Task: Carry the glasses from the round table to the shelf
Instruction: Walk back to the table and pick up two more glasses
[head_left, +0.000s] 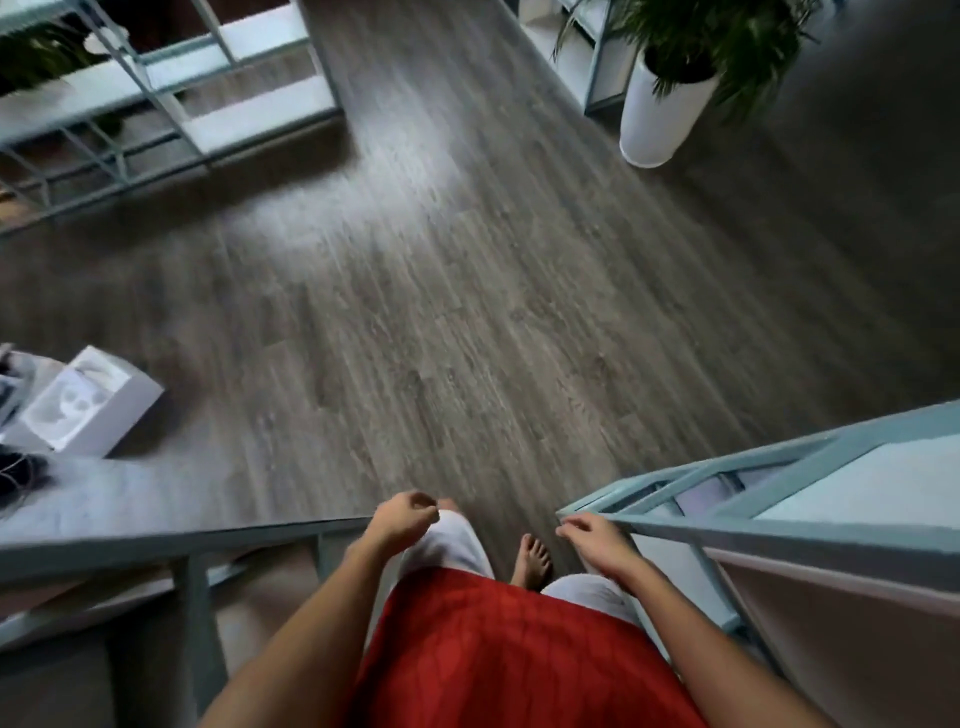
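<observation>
Plainly, stage: walking, nothing carried.
Left hand (402, 522): fingers loosely curled, pinching nothing.
Right hand (592, 538): fingers loosely curled, empty.
Glasses: none in view; round table out of frame.
Shelf (171, 98): far left, blurred.
Progress: cannot tell how many are moved; probably between trips.
</observation>
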